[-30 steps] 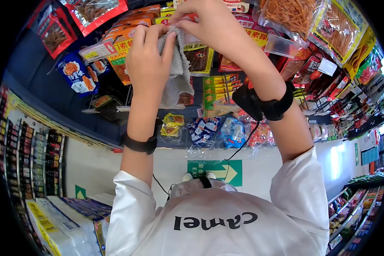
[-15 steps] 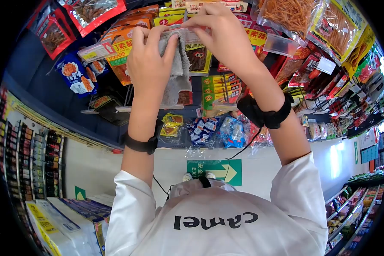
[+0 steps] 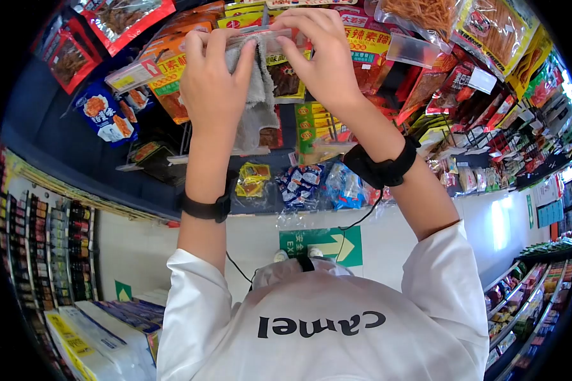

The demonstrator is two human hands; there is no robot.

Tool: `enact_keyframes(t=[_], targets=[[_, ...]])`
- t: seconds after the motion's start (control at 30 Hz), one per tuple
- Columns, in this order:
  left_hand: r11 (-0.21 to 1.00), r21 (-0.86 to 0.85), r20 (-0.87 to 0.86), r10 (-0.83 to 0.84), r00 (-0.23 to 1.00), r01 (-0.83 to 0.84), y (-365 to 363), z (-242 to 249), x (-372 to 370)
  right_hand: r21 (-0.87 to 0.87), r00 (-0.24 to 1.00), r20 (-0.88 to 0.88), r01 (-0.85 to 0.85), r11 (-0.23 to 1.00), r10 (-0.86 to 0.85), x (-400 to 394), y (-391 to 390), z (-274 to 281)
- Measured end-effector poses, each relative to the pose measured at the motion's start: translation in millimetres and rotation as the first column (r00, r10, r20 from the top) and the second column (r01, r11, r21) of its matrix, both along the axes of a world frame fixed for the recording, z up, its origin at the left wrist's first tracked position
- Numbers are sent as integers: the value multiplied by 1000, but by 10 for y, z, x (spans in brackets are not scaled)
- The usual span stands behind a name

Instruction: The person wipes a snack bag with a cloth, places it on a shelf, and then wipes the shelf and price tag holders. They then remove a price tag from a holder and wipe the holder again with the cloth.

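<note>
My left hand (image 3: 215, 89) is closed with a grey cloth (image 3: 258, 95) pinched between thumb and fingers, and the cloth hangs down below it. A clear plastic price tag holder (image 3: 272, 42) runs across between my two hands, with part of the cloth against its left end. My right hand (image 3: 324, 60) pinches the right end of this holder between thumb and fingers. Behind and below the hands hang snack packets, among them a yellow-edged packet (image 3: 287, 80) and red-and-yellow packets (image 3: 368, 47). The fingertips of both hands are partly hidden.
Another price tag holder (image 3: 133, 74) juts out at left, and a clear one (image 3: 412, 50) at right. Blue packets (image 3: 300, 184) and yellow packets (image 3: 253, 180) lie on the bottom shelf. Stacked boxes (image 3: 102, 336) stand at lower left. Thin cables run from the wrist bands.
Both hands have shifted slightly left and up in view, along with the shelf scene. The cloth stays in my left hand, and both hands remain at the tag holder.
</note>
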State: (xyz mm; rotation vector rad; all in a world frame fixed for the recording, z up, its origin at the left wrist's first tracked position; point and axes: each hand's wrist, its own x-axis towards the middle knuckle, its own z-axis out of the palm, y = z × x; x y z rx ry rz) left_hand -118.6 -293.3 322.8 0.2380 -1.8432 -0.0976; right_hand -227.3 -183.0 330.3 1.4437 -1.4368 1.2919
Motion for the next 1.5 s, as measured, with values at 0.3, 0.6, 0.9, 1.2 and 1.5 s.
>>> enact_keyframes(t=[0.3,0.6,0.9,1.2,1.5], targets=[[987,-33,3,-158,987,158,5,-11,-123,-145,1000,24,4,989,-1,15,-120,-196],[971,78,17,-229,973,228,7,2,-136,-199,956,287,-10,980,68,-13,-7,-207],[971,110,21,-215,976,211,-72,-54,-95,-242,910,403,0,970,101,-36,-3,-259],[970,142,44,-207,977,199,-105,35,-117,-202,974,217,103,974,-58,84,67,-281],[972,95,31,-218,975,214,-98,0,-128,-61,967,-19,254,965,-255,16,60,-272]])
